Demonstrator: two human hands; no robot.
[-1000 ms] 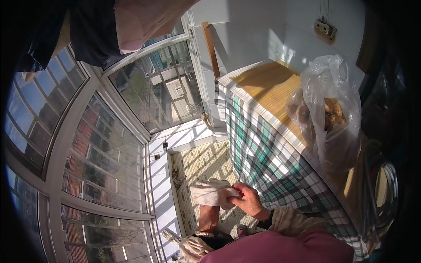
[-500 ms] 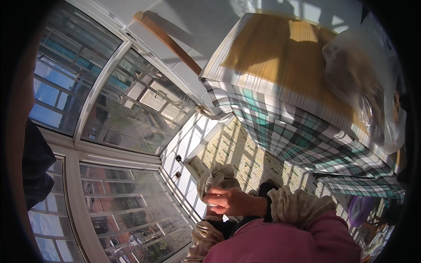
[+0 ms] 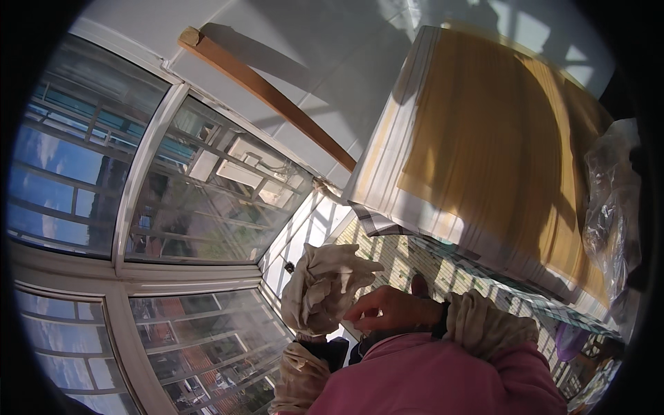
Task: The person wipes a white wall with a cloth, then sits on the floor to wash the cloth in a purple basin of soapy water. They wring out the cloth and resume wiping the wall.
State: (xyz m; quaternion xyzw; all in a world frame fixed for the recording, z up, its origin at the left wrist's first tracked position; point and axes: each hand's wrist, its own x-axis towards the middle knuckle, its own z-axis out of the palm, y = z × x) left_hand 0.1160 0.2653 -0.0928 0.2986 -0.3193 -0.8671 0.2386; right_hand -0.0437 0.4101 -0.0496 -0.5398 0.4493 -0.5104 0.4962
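Note:
A crumpled beige cloth (image 3: 324, 287) is bunched up above my left wrist. My left hand is almost wholly hidden in it, so its fingers do not show; the cloth stays raised there. Against the cloth's right side is my right hand (image 3: 395, 310), its fingers bent and the thumb drawn in toward the forefinger. What lies between those fingertips, if anything, is too small to tell. Loose beige sleeve covers (image 3: 487, 324) wrap both forearms over dark cuffs.
Barred windows (image 3: 214, 173) line the left. A wooden bar (image 3: 270, 100) leans across the white wall. At right stands a large covered piece (image 3: 491, 152) with a striped yellow top, plaid cloth and a clear plastic bag (image 3: 612, 207). Below is a tiled floor (image 3: 387, 259).
The cloth looks larger and sits farther left and nearer. My right hand has shifted right, off the wrist to the cloth's side. My view has turned and moved closer to the covered piece.

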